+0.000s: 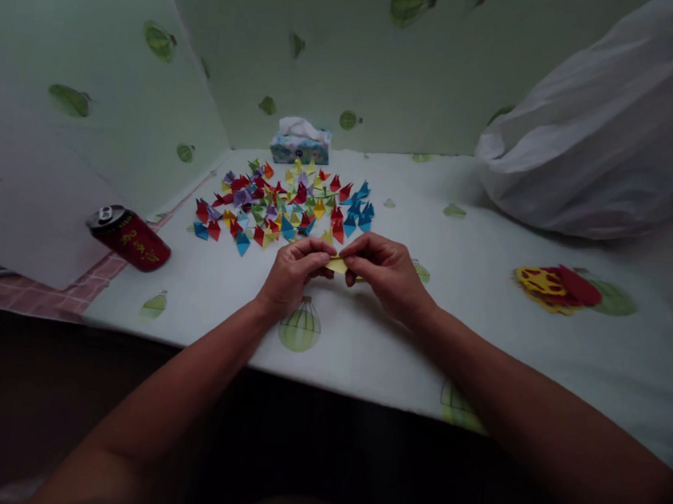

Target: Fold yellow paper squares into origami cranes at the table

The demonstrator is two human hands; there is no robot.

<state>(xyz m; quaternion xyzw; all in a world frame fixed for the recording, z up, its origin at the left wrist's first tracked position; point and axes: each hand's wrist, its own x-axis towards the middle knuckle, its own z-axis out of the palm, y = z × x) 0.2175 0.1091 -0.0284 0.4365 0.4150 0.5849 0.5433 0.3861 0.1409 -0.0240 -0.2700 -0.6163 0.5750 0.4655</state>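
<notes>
A small piece of yellow folded paper (337, 265) is pinched between both hands, above the front part of the table. My left hand (295, 273) grips its left side between thumb and fingers. On the other side, my right hand (386, 272) has thumb and forefinger closed on the paper's right end. The fingers cover much of the paper, so its full folded shape is hidden. Just beyond the hands lies a spread of many-coloured folded paper cranes (270, 201), in red, blue, yellow, green and purple.
A red drink can (136, 241) stands at the left table edge. Behind the cranes sits a tissue box (300, 149) against the wall. A large white plastic bag (588, 142) bulges at the back right, with red and yellow flat pieces (555, 286) in front of it.
</notes>
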